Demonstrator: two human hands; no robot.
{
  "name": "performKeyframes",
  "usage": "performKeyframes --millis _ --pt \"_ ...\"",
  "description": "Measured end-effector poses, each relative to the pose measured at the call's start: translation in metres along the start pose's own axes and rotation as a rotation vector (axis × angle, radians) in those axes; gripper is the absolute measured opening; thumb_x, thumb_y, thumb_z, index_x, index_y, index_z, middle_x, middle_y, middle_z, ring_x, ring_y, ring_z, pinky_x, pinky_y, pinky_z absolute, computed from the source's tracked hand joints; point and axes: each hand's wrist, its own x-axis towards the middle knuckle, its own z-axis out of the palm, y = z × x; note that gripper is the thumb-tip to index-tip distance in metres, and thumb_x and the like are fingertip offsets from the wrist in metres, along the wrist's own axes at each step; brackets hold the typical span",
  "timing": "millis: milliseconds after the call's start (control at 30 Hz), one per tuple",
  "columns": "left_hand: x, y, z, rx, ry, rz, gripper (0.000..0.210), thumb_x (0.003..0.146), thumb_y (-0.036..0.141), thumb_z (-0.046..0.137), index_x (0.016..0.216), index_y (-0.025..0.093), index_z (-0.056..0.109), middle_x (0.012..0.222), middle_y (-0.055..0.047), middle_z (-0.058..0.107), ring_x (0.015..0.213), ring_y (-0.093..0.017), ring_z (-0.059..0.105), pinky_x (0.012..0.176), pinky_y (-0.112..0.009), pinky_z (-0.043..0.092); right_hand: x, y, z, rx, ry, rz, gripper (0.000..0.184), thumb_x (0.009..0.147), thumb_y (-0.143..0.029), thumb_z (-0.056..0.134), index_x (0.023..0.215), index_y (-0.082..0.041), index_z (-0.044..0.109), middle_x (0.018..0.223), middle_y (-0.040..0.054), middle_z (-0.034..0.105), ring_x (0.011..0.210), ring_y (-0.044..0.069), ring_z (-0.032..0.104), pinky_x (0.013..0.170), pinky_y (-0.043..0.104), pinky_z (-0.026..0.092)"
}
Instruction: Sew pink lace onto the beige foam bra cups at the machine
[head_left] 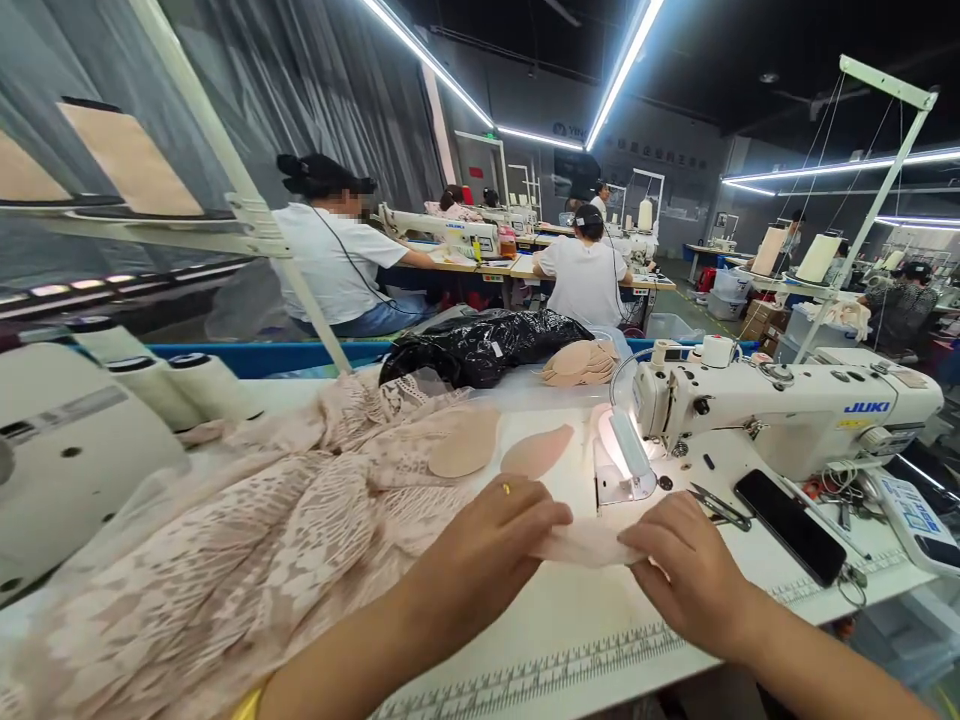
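Observation:
Between my two hands a small piece of sheer pale pink fabric is stretched just above the sewing table. My left hand, with a ring on one finger, pinches its left end. The right end is gripped by the fingers of my right hand. Beyond them lie a pinkish leaf-shaped cutout and a rounder beige fabric piece. The needle area of a white sewing machine is lit, just past the held fabric. Beige lace fabric is heaped along my left arm.
Thread snips and a black phone lie right of my right hand. A stack of beige pads and a black plastic bag sit at the back. Thread cones stand left. Co-workers sit at machines ahead.

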Motion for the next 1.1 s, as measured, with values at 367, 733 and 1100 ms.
performKeyframes --millis 367,733,1100 --pt "-0.048 0.01 -0.002 -0.28 -0.202 -0.235 0.016 0.106 0.032 0.06 0.113 0.031 0.074 0.115 -0.002 0.079 0.105 -0.022 0.073 0.094 -0.03 0.057 -0.027 0.025 -0.014 0.097 -0.286 0.343 0.008 0.107 -0.025 0.063 0.107 -0.021 0.07 0.095 0.0055 0.072 0.09 0.022 0.065 0.079 0.034 0.049" --pt "-0.035 -0.01 0.065 -0.208 -0.221 -0.177 0.032 0.088 0.016 0.067 0.118 0.027 0.072 0.124 -0.007 0.075 0.112 -0.027 0.071 0.097 -0.04 0.058 -0.006 0.026 0.031 0.066 -0.234 0.523 0.024 0.092 -0.002 0.068 0.085 -0.022 0.057 0.089 0.0004 0.063 0.084 0.019 0.06 0.075 0.03 0.045" --pt "0.004 -0.004 0.056 -0.237 -0.277 -0.395 0.018 0.096 0.02 0.054 0.084 0.022 0.067 0.086 -0.003 0.073 0.083 -0.023 0.069 0.073 -0.034 0.052 -0.009 0.033 0.037 0.168 -0.269 0.564 0.029 0.086 0.001 0.075 0.104 -0.02 0.066 0.094 0.0015 0.066 0.091 0.022 0.063 0.086 0.037 0.052"
